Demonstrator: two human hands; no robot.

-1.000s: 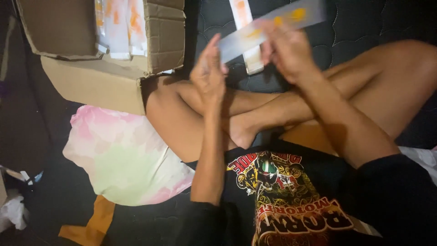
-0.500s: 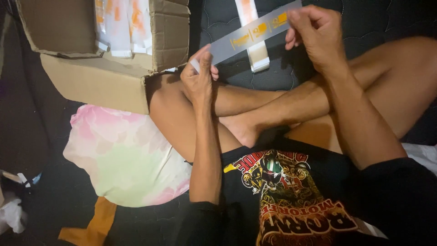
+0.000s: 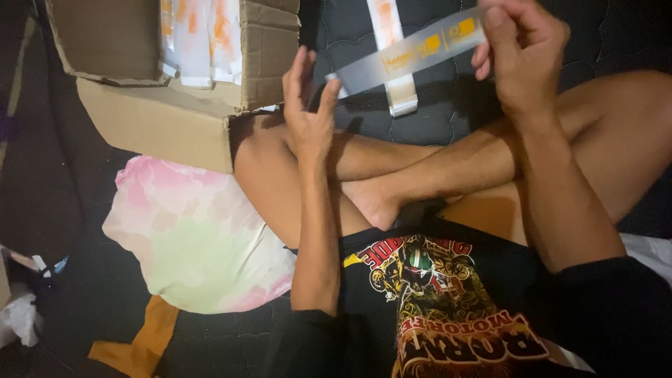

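While the long, flat grey plastic packet with yellow-orange markings [image 3: 413, 52] hangs slanted above the crossed legs, its upper end is pinched in the fingers [image 3: 490, 28] of the right hand [image 3: 521, 63] at about one o'clock in the view. Half a second ago the left hand [image 3: 308, 112] was closed on the packet's lower end; now its fingers are spread wide and hold nothing, the thumb tip just beside that lower corner at eleven o'clock from the knees. So the strip has passed to one hand alone, and the left is free.

Directly behind the packet, at twelve o'clock, a white strip packet with orange print [image 3: 392, 56] lies on the dark quilted mattress [image 3: 448, 119]. Toward ten o'clock stands an open brown cardboard box [image 3: 168, 119] holding more white-and-orange packets [image 3: 192, 35]. Below the box, at eight o'clock, lies a pastel pink-and-green cushion [image 3: 196, 238].
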